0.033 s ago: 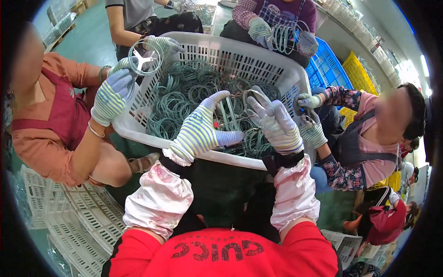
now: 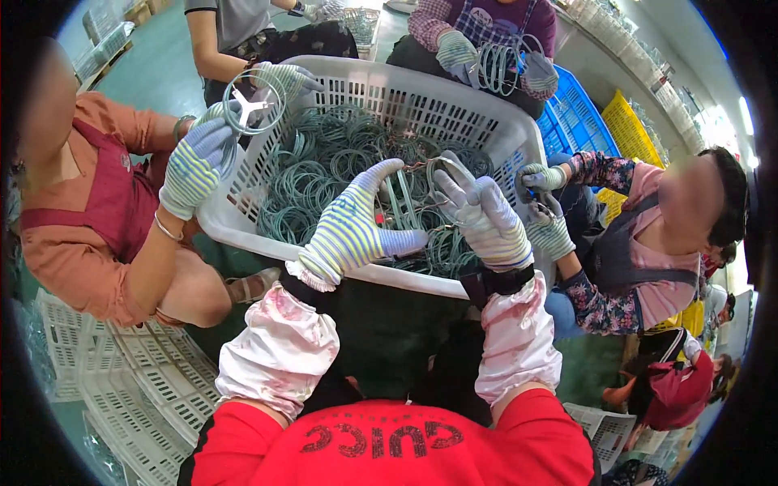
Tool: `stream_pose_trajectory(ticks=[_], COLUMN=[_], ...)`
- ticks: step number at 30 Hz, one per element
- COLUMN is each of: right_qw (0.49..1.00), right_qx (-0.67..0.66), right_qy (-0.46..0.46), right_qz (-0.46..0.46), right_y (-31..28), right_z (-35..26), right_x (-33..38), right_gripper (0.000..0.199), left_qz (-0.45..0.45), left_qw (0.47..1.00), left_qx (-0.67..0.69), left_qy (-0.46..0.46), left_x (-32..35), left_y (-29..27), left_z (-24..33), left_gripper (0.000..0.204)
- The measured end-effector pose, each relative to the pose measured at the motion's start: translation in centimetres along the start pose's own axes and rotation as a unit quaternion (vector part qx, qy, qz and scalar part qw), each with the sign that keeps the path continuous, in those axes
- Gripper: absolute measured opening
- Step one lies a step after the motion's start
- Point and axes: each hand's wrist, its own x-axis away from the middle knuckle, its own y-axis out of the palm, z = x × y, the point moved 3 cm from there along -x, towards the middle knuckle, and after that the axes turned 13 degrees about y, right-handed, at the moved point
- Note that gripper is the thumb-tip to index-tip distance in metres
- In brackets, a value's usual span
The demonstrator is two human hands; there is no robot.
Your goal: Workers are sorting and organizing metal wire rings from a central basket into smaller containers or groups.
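Note:
My left hand point(image 2: 348, 227), in a green-and-blue striped white glove, holds a grey-green cable coil point(image 2: 403, 202) over the white crate point(image 2: 405, 279). Its thumb and forefinger are apart, with cable strands spanning between them; the other fingers are mostly hidden. A small red spot shows beside the coil. My right hand point(image 2: 490, 223), gloved alike, has its fingers bent around a loop of grey cable point(image 2: 458, 168). Thin copper-coloured wire point(image 2: 420, 165) runs between the fingertips of both hands. Below lie many tangled cable coils point(image 2: 304, 194), filling much of the crate.
Co-workers in striped gloves sit around the crate. One at the left holds a cable ring point(image 2: 275, 121) with a white three-armed piece; another across holds several coils point(image 2: 496, 69). Blue point(image 2: 577, 113) and yellow baskets point(image 2: 630, 125) stand at the right. White slatted crates point(image 2: 138, 381) lie lower left.

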Motion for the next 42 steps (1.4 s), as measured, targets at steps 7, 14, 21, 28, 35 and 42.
stream_pose_trajectory(ticks=[7,14,21,28,35,42], right_qw=[0.991,0.973,0.970,0.961,0.954,0.838], right_qx=[0.135,0.195,0.202,0.251,0.194,0.492], right_qy=[0.006,0.083,0.124,0.011,0.002,0.141], right_qz=[0.011,0.088,0.062,0.112,0.230,0.190], right_y=[1.1,1.5,1.7,2.2,-0.9,-5.1], right_z=[0.2,2.0,1.9,0.9,0.5,4.9], right_x=[-0.1,-0.3,-0.4,-0.6,-0.6,-3.2], right_gripper=[0.018,0.018,0.019,0.035,0.035,0.031], left_qz=[0.025,0.031,0.024,0.130,0.122,0.182], left_qw=[0.999,0.995,0.995,0.969,0.929,0.895], left_qx=[-0.027,-0.094,-0.095,0.211,0.321,0.376], left_qy=[-0.027,0.008,0.022,0.009,-0.137,-0.155], left_x=[0.0,0.1,0.0,-1.1,-0.5,-0.1], left_y=[0.3,0.5,0.6,0.3,-1.3,-1.6], left_z=[-0.8,-0.5,-0.6,-2.1,-3.2,-4.1], left_gripper=[0.105,0.104,0.103,0.093,0.076,0.068])
